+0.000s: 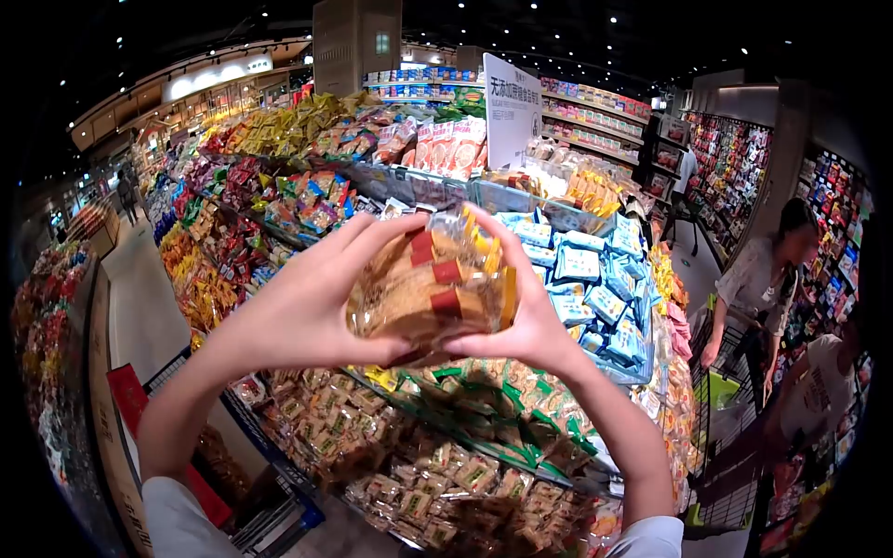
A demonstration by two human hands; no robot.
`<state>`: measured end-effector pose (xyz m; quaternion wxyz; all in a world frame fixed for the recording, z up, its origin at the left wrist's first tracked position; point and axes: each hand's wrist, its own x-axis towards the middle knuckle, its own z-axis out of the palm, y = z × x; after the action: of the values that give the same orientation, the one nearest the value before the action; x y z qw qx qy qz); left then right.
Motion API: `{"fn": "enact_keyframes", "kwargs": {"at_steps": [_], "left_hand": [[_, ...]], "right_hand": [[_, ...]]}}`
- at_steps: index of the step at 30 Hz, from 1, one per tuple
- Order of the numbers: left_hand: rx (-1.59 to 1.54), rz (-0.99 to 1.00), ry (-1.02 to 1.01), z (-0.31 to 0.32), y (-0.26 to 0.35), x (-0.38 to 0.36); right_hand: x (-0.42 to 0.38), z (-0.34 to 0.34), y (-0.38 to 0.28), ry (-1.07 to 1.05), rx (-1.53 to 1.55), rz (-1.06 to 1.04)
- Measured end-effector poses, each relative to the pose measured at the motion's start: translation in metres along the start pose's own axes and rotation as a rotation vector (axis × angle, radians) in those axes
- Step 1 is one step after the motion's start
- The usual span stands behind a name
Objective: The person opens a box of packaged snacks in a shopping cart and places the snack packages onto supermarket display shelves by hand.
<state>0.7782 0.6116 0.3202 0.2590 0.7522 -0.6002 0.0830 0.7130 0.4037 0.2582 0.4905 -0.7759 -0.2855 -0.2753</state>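
Both my hands are raised in front of me, closed around a cluster of clear-wrapped biscuit packs [419, 293]. The packs look golden brown, with red labels on the front and yellow at the right end. My left hand [312, 279] grips the left side, its thumb underneath and its fingers over the top. On the other side my right hand [526, 312] curls around the yellow end, thumb below. Directly beneath lie green-and-clear snack packets [502, 400] and small brown wrapped snacks [400, 474]. Light blue packets [581, 265] fill a bin right of my hands.
A shopping cart [279, 511] stands at my lower left. Toward the right, a person [767, 270] is beside another cart [730, 484]. A white sign [512, 112] rises behind the bins. An aisle floor [149, 298] runs along the left.
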Motion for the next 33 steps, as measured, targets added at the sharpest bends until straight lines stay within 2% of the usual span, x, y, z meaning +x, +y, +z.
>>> {"fn": "enact_keyframes", "kwargs": {"at_steps": [2, 4, 6, 9, 10, 12, 14, 18, 20, 24, 26, 30, 33], "left_hand": [[-0.038, -0.006, -0.052, -0.008, -0.004, 0.037], [-0.288, 0.077, -0.093, -0.011, -0.020, 0.079], [-0.264, -0.008, -0.126, -0.020, -0.024, 0.114], [-0.237, -0.024, -0.016, -0.019, -0.054, 0.172], [-0.225, -0.061, 0.024, -0.018, -0.063, 0.191], [-0.310, -0.105, 0.053, -0.013, -0.083, 0.227], [-0.345, -0.066, 0.112, -0.006, -0.098, 0.261], [-0.383, -0.094, 0.243, 0.023, -0.123, 0.337], [-0.451, -0.150, 0.191, 0.041, -0.130, 0.370], [-0.268, -0.263, 0.262, 0.098, -0.174, 0.449], [-0.103, -0.404, 0.251, 0.125, -0.188, 0.479], [-0.024, -0.661, 0.186, 0.168, -0.191, 0.515], [-0.019, -0.677, 0.168, 0.192, -0.189, 0.529]], "right_hand": [[0.021, -0.021, 0.003, 0.019, 0.119, 0.054], [0.045, -0.042, 0.018, 0.040, 0.157, -0.020], [0.065, -0.065, 0.022, 0.072, 0.138, 0.058], [0.099, -0.109, 0.044, 0.055, 0.097, 0.117], [0.108, -0.122, 0.048, 0.088, 0.065, 0.147], [0.120, -0.158, 0.071, 0.165, -0.203, 0.165], [0.122, -0.196, 0.087, 0.323, -0.285, 0.214], [0.113, -0.251, 0.120, 0.536, -0.270, 0.242], [0.103, -0.265, 0.131, 0.636, -0.266, 0.323], [0.086, -0.284, 0.151, 0.676, -0.319, 0.436], [0.083, -0.298, 0.166, 0.649, -0.379, 0.475], [0.089, -0.319, 0.199, 0.650, -0.533, 0.474], [0.094, -0.330, 0.216, 0.665, -0.560, 0.449]]}}
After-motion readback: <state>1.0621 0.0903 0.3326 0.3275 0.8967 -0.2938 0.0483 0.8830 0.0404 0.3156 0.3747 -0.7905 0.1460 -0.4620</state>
